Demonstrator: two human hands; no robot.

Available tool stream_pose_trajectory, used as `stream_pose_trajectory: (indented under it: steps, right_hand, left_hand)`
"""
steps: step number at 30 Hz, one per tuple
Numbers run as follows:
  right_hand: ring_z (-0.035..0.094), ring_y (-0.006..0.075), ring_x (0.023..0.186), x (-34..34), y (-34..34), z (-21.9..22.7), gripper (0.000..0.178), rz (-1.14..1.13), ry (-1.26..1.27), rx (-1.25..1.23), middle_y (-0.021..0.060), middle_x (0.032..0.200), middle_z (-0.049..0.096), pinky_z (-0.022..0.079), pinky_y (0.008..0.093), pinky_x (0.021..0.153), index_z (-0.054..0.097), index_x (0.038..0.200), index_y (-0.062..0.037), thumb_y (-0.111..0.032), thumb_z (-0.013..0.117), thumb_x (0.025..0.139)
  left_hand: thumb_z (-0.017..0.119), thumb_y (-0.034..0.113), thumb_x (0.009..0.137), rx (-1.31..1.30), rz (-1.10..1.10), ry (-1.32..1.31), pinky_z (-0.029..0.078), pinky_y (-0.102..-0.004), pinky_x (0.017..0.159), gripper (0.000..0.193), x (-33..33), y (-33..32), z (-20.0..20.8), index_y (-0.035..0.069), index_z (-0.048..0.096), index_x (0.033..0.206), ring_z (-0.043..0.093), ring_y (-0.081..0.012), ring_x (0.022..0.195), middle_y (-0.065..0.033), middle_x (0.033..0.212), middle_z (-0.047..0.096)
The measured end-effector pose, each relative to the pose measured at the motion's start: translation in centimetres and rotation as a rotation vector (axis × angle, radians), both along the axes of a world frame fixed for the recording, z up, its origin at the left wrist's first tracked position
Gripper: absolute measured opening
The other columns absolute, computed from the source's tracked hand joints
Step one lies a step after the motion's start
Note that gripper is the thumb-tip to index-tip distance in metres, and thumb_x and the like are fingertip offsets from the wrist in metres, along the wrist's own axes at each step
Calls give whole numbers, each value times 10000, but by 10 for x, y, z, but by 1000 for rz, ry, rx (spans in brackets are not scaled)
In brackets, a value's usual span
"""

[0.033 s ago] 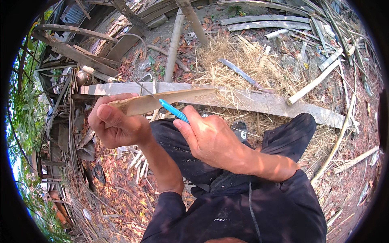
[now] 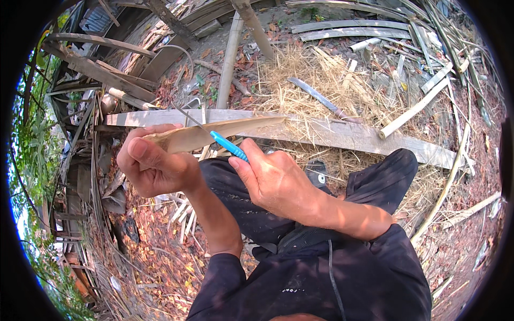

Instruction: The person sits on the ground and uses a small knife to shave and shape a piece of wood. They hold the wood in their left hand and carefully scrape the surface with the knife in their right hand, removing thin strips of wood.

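Observation:
My left hand (image 2: 158,166) is closed round the near left end of a long, pale split strip of bamboo or wood (image 2: 235,128), which tapers away to the right. In my right hand (image 2: 281,184) is a knife (image 2: 228,145) with a bright blue handle. Its thin blade lies across the strip, close to my left fingers, and points up to the left. Exactly how the edge meets the strip is hard to make out. Both hands are above my lap, in front of a long board.
A long grey wooden board (image 2: 369,139) lies across the ground before me. Beyond it, a curved machete (image 2: 319,97) rests on pale shavings (image 2: 281,69). A bamboo pole (image 2: 415,109) lies to the right. Posts (image 2: 230,64) and stacked timber (image 2: 96,67) stand at the far left.

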State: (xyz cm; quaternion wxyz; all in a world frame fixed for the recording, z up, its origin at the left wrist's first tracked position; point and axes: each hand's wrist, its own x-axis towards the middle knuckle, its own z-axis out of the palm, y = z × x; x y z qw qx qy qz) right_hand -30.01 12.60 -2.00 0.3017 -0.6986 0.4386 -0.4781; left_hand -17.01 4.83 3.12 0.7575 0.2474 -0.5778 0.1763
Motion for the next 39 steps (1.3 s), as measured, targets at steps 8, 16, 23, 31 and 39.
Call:
stream_pose_trajectory:
  steps: [8,16,23,31,39]
  right_hand:
    - [567,460,554,-21,-38,-99,330,-208,278,299,245,542,542,469,485,496,543,883,53,-256,447,947]
    - [567,435,553,-38,-12,-9,350,-99,20,245,242,547,541,447,467,515,521,840,57,-260,431,958]
    - [555,427,544,-25,-30,-27,298,-129,115,-66,220,521,518,440,465,495,505,873,49,-235,456,952]
    - [555,467,603,-40,-84,-137,438,-225,145,359,265,580,539,419,525,564,529,840,57,-335,381,969]
    - [520,414,488,-28,-72,-101,334,-141,2,274,226,504,483,386,462,477,508,823,13,-278,425,965]
  left_hand:
    - [464,254,961,61,-13,-7,408,-236,415,309,22,-5,-2,29,444,750,544,-162,444,-77,577,516]
    - [471,250,960,-8,-130,-80,363,-256,479,297,5,-15,6,42,400,760,497,-148,492,-75,561,490]
    - [466,285,961,-19,-191,-80,348,-249,479,327,-15,-21,8,43,401,750,482,-146,468,-69,540,480]
    - [400,333,973,-9,-113,2,389,-234,393,378,-19,-25,9,55,411,717,449,-129,445,-55,537,455]
    - [362,425,968,139,121,86,441,-227,415,485,-4,-47,17,69,431,645,478,-127,463,-37,558,469]
